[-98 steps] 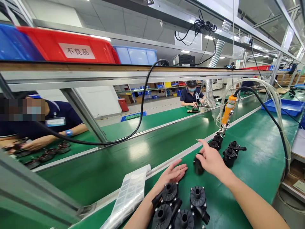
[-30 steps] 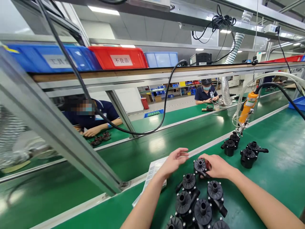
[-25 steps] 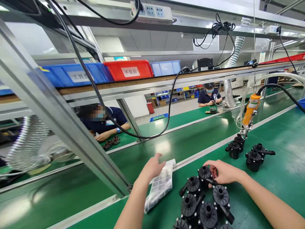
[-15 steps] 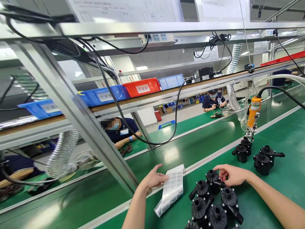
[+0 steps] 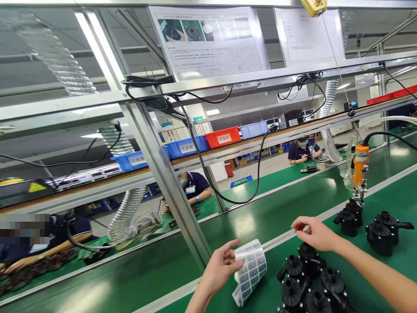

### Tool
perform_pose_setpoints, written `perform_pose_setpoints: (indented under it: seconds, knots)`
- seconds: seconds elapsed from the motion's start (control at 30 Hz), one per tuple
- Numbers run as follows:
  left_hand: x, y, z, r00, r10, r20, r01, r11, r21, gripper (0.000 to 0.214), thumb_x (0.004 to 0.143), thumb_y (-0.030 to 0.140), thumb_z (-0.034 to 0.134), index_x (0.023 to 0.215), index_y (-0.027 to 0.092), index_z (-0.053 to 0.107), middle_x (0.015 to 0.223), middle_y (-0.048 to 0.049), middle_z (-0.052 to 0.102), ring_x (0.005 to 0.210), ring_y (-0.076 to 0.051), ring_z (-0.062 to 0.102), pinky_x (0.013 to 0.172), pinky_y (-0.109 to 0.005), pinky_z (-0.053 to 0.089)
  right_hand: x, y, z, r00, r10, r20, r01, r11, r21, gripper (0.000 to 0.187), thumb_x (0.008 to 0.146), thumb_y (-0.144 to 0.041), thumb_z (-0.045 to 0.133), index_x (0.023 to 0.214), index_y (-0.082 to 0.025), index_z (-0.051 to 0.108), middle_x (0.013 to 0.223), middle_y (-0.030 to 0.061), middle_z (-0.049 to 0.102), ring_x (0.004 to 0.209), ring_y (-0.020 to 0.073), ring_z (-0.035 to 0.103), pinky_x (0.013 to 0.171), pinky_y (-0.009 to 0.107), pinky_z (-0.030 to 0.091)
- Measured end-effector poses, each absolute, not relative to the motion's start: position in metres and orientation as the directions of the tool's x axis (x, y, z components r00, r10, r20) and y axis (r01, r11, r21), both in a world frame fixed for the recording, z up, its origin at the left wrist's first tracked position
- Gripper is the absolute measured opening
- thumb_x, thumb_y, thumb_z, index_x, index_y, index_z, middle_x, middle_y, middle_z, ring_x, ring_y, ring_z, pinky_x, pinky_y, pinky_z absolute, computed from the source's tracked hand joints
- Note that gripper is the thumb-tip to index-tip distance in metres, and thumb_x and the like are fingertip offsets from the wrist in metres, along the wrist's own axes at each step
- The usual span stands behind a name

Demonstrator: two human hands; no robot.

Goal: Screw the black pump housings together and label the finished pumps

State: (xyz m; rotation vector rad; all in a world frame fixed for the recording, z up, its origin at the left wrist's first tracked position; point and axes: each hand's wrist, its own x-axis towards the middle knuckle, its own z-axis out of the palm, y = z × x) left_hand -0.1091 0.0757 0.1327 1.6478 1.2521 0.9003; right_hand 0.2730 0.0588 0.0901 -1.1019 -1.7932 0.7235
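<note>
My left hand point(image 5: 220, 268) grips a curled sheet of silvery-white labels point(image 5: 252, 265) at its left edge, thumb in front. The sheet is marked off in small rectangles, and its lower end bends under. Above the cluster of black pump housings point(image 5: 291, 292), my right hand point(image 5: 317, 233) hovers with thumb and index finger a little apart and nothing visible between them. It partly covers the rearmost black pump housing point(image 5: 308, 256) of the cluster. Each housing has a round ribbed top with a short upright spout and a side pipe. The frame's bottom edge cuts off the nearest ones.
More pump housings point(image 5: 379, 237) stand at the right. An orange electric screwdriver point(image 5: 361, 163) hangs over another pair. A metal post point(image 5: 169, 182) rises left of my hands, and a black cable point(image 5: 208, 182) loops down from the rack. Blue and red bins point(image 5: 223, 138) line the shelf; co-workers sit beyond.
My right hand has lifted off the rear pump housing it was touching. The label sheet in my left hand has curled and turned. The view has tilted up and shifted left.
</note>
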Motion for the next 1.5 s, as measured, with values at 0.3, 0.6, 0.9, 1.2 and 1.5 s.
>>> perform_pose_setpoints:
  seconds: [0.3, 0.6, 0.9, 1.2, 1.5]
  knots:
    - [-0.100, 0.072, 0.138, 0.256, 0.961, 0.105, 0.439, -0.212, 0.873, 0.069, 0.060, 0.034, 0.089, 0.123, 0.011, 0.074, 0.065, 0.0040, 0.054, 0.065, -0.020, 0.054, 0.067, -0.034, 0.045, 0.163, 0.094, 0.114, -0.449, 0.865, 0.224, 0.452, 0.436, -0.778, 0.060, 0.071, -0.017, 0.084, 0.128, -0.019, 0.069, 0.089, 0.0033, 0.078, 0.076, 0.0188, 0.071, 0.066, 0.025, 0.051]
    - [-0.097, 0.066, 0.137, 0.154, 0.954, 0.256, 0.607, -0.296, 0.737, 0.028, 0.059, 0.033, 0.089, 0.082, 0.018, 0.080, 0.090, -0.0072, 0.065, 0.089, -0.031, 0.063, 0.078, -0.036, 0.047, 0.144, 0.112, 0.105, -0.458, 0.821, 0.341, 0.403, 0.534, -0.743, 0.021, 0.080, -0.011, 0.079, 0.101, -0.016, 0.078, 0.086, 0.0039, 0.076, 0.079, 0.0172, 0.070, 0.078, 0.030, 0.056]
    - [-0.093, 0.088, 0.125, 0.321, 0.928, 0.189, 0.500, -0.335, 0.798, 0.061, 0.063, 0.059, 0.088, 0.110, 0.021, 0.081, 0.116, -0.0123, 0.082, 0.116, -0.042, 0.073, 0.101, -0.048, 0.060, 0.140, 0.109, 0.110, -0.404, 0.812, 0.422, 0.401, 0.572, -0.716, 0.035, 0.083, -0.016, 0.077, 0.117, -0.022, 0.080, 0.100, 0.0029, 0.079, 0.091, 0.0176, 0.071, 0.087, 0.025, 0.053]
    - [-0.082, 0.087, 0.127, 0.262, 0.918, 0.298, 0.546, -0.396, 0.738, 0.049, 0.070, 0.063, 0.081, 0.095, 0.021, 0.082, 0.094, -0.0082, 0.083, 0.091, -0.035, 0.076, 0.083, -0.038, 0.061, 0.146, 0.108, 0.107, -0.275, 0.842, 0.463, 0.416, 0.539, -0.733, 0.022, 0.084, -0.016, 0.075, 0.105, -0.021, 0.081, 0.088, 0.0018, 0.073, 0.081, 0.0159, 0.066, 0.081, 0.026, 0.052]
    - [-0.070, 0.077, 0.114, 0.136, 0.893, 0.430, 0.410, -0.446, 0.796, 0.044, 0.075, 0.061, 0.081, 0.082, 0.018, 0.076, 0.084, -0.0097, 0.078, 0.085, -0.031, 0.074, 0.080, -0.037, 0.060, 0.147, 0.117, 0.089, -0.272, 0.823, 0.498, 0.316, 0.565, -0.762, 0.008, 0.086, -0.015, 0.073, 0.094, -0.016, 0.076, 0.088, 0.0040, 0.072, 0.085, 0.0189, 0.067, 0.085, 0.034, 0.053]
